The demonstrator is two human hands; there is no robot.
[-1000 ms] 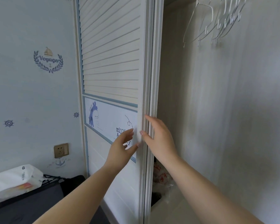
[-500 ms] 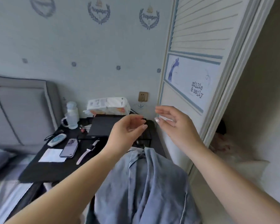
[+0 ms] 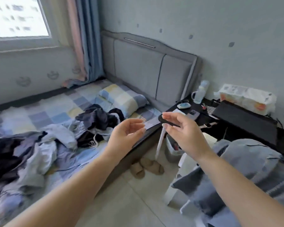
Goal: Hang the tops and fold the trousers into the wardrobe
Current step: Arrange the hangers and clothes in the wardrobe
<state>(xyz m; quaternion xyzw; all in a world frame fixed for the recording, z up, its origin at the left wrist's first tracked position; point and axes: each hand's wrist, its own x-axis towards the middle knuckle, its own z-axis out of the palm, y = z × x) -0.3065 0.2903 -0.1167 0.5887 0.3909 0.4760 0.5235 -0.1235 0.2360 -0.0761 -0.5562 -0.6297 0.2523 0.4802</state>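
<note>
1. The clothes (image 3: 44, 141) to be put away lie in a tangled heap on the bed (image 3: 59, 105): dark pieces mixed with pale blue and white ones, sleeves and legs twisted through each other. None is on a hanger or folded.
2. A blue-grey garment (image 3: 246, 176) is draped over something white at the lower right, apart from the heap. I cannot tell whether it is a top or trousers.
3. The left hand (image 3: 126, 136) hangs in the air above the bed's edge, fingers loosely curled, holding nothing.
4. The right hand (image 3: 184, 130) is raised beside it, fingers relaxed and spread. A thin white strip hangs just under it, but blur stops me saying whether it is pinched.
5. Slippers (image 3: 146, 166) sit on the floor by the bed. A dark desk (image 3: 236, 118) to the right carries a bottle (image 3: 201, 92), a tissue pack (image 3: 246, 99) and small gadgets.
6. The risk, I think, is in the tangle: pulling one piece may drag others off the bed onto the floor, and a top could be mistaken for trousers among the dark cloth. The slippers lie near where feet will go.
</note>
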